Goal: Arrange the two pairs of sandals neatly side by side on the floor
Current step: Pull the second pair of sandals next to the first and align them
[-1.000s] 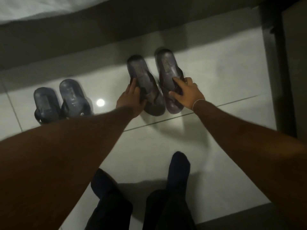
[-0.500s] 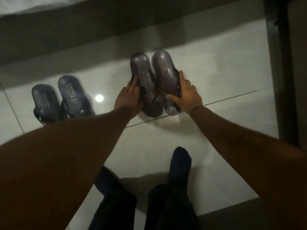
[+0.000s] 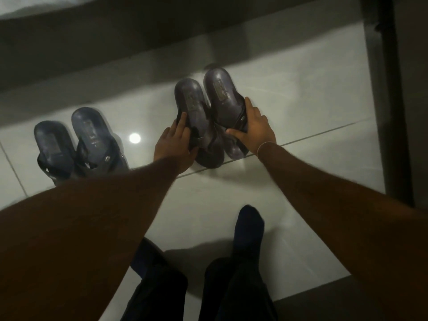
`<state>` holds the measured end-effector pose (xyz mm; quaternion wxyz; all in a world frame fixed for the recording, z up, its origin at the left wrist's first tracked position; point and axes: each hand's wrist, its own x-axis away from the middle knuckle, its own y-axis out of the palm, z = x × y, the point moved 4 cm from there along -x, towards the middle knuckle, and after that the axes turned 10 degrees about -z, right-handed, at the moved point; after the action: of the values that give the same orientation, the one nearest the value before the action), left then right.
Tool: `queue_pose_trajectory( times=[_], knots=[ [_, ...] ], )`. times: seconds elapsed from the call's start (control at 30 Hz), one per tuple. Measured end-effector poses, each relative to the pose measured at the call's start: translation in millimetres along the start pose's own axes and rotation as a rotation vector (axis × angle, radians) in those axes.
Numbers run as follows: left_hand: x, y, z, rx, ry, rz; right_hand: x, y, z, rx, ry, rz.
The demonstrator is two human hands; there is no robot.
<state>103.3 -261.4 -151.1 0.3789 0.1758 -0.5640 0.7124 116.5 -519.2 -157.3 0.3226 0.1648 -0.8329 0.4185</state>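
- Sandals, right-hand pair: two dark bluish-purple sandals on the pale floor tiles (image 3: 289, 93). I read the left sandal of this pair (image 3: 192, 105) and the right sandal of this pair (image 3: 220, 93) as lying side by side, heels pointing away from me, their inner edges touching or nearly so; blur keeps me from telling which.
- Left hand (image 3: 172, 147): I see it laid on the outer strap area of the left sandal of this pair, fingers (image 3: 181, 121) stretched along its left edge, thumb tucked in at the strap. Grip is a loose clasp on that sandal.
- Right hand (image 3: 257, 128): placed over the strap side of the right sandal of this pair, fingers along its right edge, thumb reaching across toward the middle. It grasps that sandal. A thin band circles the wrist.
- Sandals, left-hand pair (image 3: 76, 144): two matching dark sandals standing together, well apart from the held pair, untouched, straps nearest me; my left forearm hides their near ends.
- Light reflection (image 3: 134, 138): a bright round spot on the tile between the two pairs.
- Grout line: runs under the near ends of the held pair.
- Socked foot (image 3: 249, 225): dark, on the tile nearest me, with dark trouser legs below.
- Dark upright post (image 3: 391, 89): at the far right.
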Motion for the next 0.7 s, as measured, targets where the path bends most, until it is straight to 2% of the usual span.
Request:
queue_pose_trajectory(
  times=[0.7],
  knots=[
    [-5, -6, -6, -0.06, 0.056, 0.01, 8, 8, 3, 0.011, 0.018, 0.026]
  ],
)
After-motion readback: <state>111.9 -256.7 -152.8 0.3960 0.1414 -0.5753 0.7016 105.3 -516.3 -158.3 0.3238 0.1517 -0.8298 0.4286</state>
